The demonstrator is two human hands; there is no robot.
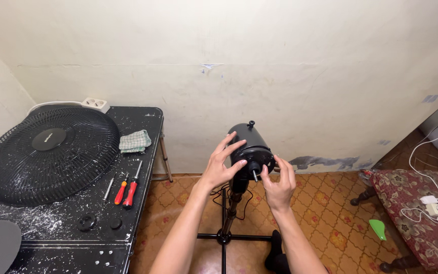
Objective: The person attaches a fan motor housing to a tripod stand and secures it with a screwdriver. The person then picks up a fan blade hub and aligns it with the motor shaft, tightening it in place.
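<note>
The black fan motor housing [251, 147] is being held atop its stand [227, 218], above the patterned floor [320, 213] and just right of the black table [138, 203]; its left side is being gripped by the left hand [219, 165], fingers spread across the casing; the front, beside the bare metal shaft [255, 175], is being pinched by the right hand [279, 185] with fingers half curled. On the table, a black fan grille [51, 152] is lying flat; two red-handled screwdrivers [126, 192] are resting beside it; a checked cloth [135, 140] is lying near the wall.
</note>
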